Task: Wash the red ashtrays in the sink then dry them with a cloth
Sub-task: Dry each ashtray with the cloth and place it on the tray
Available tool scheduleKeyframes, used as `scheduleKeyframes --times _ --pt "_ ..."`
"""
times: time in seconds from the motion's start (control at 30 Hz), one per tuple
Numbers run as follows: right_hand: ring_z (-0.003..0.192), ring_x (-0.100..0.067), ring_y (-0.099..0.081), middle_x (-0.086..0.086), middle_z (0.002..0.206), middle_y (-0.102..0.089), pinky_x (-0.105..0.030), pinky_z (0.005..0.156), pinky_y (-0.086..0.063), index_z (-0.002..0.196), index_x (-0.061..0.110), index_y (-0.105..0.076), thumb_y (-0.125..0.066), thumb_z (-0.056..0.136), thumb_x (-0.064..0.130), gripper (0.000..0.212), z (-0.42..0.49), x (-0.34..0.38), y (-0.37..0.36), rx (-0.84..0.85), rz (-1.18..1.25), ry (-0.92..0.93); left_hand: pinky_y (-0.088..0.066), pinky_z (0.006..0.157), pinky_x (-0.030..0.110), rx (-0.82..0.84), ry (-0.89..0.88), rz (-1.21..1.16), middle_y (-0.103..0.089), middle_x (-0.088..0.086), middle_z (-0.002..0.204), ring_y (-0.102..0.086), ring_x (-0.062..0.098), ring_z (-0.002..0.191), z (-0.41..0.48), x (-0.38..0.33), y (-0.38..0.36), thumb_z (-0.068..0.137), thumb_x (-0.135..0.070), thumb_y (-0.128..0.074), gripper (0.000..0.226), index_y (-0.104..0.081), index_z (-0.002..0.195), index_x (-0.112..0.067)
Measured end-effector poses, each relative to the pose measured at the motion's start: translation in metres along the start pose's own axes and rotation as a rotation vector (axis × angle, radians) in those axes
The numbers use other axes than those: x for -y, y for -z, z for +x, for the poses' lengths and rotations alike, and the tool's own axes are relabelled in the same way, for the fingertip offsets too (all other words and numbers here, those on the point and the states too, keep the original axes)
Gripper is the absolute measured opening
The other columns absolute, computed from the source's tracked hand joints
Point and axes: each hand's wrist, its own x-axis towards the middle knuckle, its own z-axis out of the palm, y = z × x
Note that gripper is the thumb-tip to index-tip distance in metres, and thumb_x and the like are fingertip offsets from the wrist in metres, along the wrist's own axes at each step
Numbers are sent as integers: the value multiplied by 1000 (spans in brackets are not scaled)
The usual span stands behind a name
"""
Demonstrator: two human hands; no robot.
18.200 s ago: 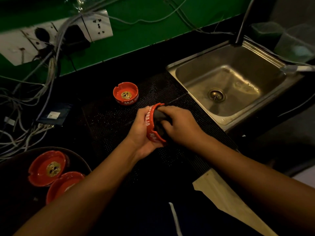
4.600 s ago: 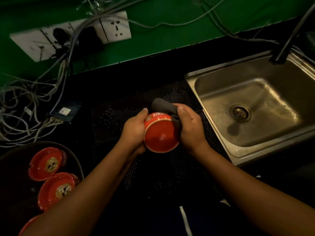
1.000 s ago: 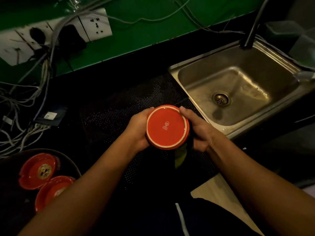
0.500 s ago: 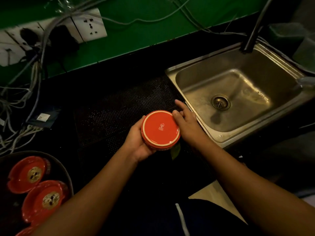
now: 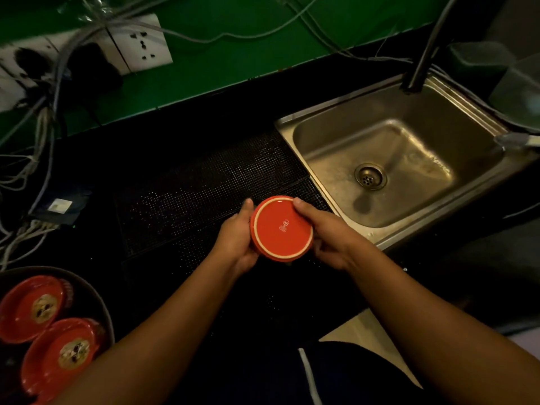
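So both hands, left hand (image 5: 238,238) and right hand (image 5: 327,232), are gripping an upside-down red ashtray (image 5: 282,228) just beside the sink (image 5: 327,124), over the black mat (image 5: 204,185).

The ashtray (image 5: 282,228) sits between the left fingers (image 5: 248,205) and right fingers (image 5: 301,205), above the mat (image 5: 190,194) on the bench (image 5: 175,127). The sink (image 5: 292,124) lies right of them; a bowl (image 5: 103,311) holding two other ashtrays (image 5: 32,308) lies far left.

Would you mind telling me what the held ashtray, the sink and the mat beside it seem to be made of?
The ashtray looks like glazed ceramic: glossy red, pale foot ring, stamp. The sink is likely stainless steel: dull metallic sheen. The mat is probably rubber or plastic: matt black, fine dotted grid.
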Motion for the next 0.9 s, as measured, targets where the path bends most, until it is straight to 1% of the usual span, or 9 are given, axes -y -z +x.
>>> scheduleKeyframes --times 0.1,0.23,0.37,0.43,0.53,0.6,0.67,0.77,0.9 --pt "91 -20 -69 -12 107 -71 -35 86 -54 108 8 -71 -61 77 39 46 -9 2 5 130 159 -14 -54 72 36 -64 -163 146 -67 13 89 -65 25 76 -1 -1 -3 100 -31 -44 24 -58 96 -12" --pt "77 -20 -71 -10 87 -74 -35 77 -57 83 11 -77 -51 86 50 47 -18 3 5 89 298 -22 -52 81 36 -148 -470 346 -64 7 94 -64 24 92 -3 1 5 100 -33 -41 23 -55 99 -14" --pt "75 -19 -72 -9 87 -75 -34 66 -60 97 12 -70 -41 96 48 47 -19 6 2 -30 424 62 -49 92 45 -42 -599 452 -59 2 105 -60 18 99 -12 4 8 94 -50 -40 22 -45 103 -31" --pt "80 -19 -72 -11 93 -74 -33 69 -59 107 9 -66 -39 97 49 49 -18 5 -7 -60 370 112 -47 87 41 38 -726 612 -57 -4 97 -58 11 92 -24 9 1 93 -51 -39 22 -47 95 -30" --pt "97 -26 -69 -19 107 -70 -37 82 -56 118 5 -63 -46 95 50 54 -17 3 -22 -100 231 184 -44 85 48 119 -1025 901 -56 9 101 -54 26 94 -41 22 -8 91 -50 -32 47 -55 103 -11" --pt "102 -28 -68 -18 107 -71 -37 89 -53 113 6 -67 -48 94 51 52 -21 -3 -27 -107 171 203 -44 84 49 187 -1146 946 -54 10 102 -53 27 94 -45 23 -11 92 -46 -32 48 -55 106 -6" --pt "87 -22 -71 -12 91 -74 -32 77 -56 99 9 -70 -48 97 44 42 -28 -11 -31 -120 167 203 -45 85 49 179 -1122 904 -55 10 102 -53 26 94 -42 14 -12 92 -46 -33 48 -54 107 -6" --pt "75 -22 -71 -13 82 -72 -32 68 -57 95 8 -68 -46 100 37 36 -33 -14 -37 -168 160 285 -46 86 46 123 -891 746 -56 11 100 -55 25 92 -26 3 -7 89 -54 -32 56 -51 107 -5" --pt "68 -19 -68 -9 72 -69 -32 66 -57 88 8 -63 -45 99 36 35 -33 9 -32 -264 284 385 -42 73 26 289 -1047 755 -51 -5 88 -50 10 79 -49 19 -12 92 -43 -34 35 -52 98 -14"
